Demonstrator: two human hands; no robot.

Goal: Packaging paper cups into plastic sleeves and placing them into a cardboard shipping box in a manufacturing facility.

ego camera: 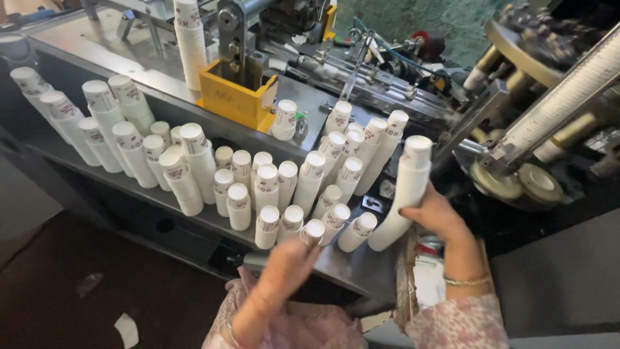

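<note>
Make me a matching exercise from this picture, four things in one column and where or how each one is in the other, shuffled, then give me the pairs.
Things:
1. right hand
2. left hand
3. yellow holder
4. gold bangle

Places or states:
A. on the machine top, behind the standing stacks
B. around the right wrist
C. grips a tall leaning cup stack
D. blurred, at a short cup stack by the shelf's front edge

Pairs: 1-C, 2-D, 3-A, 4-B
</note>
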